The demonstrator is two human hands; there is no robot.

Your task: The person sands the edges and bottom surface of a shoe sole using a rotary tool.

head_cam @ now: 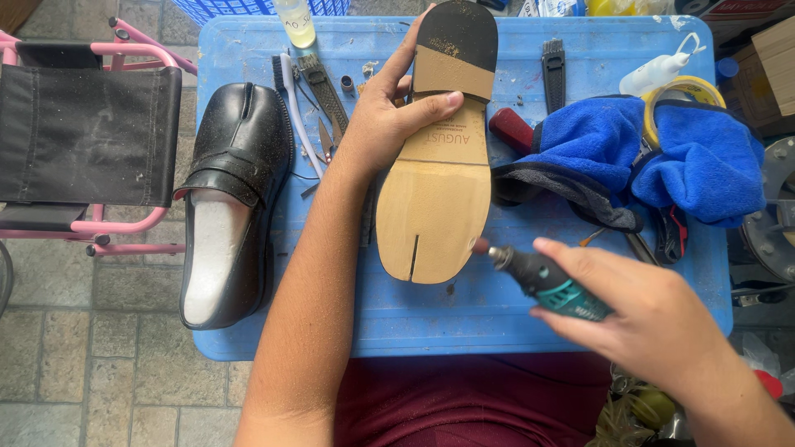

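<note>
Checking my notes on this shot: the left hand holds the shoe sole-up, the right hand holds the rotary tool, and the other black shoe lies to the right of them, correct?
Not quite. The head view shows the other black shoe lying to the left of the left hand and the sole-up shoe. The right hand does hold the rotary tool.

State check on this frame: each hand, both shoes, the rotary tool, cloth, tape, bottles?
Left hand: gripping the upturned shoe at the waist.
Upturned shoe: sole up, tan, split toe toward the person.
Right hand: gripping the rotary tool.
Rotary tool: tip at the sole's edge.
Black shoe: upright, white filler inside.
Blue cloth: crumpled.
Tape roll: on the cloth.
White bottle: lying down.
</note>
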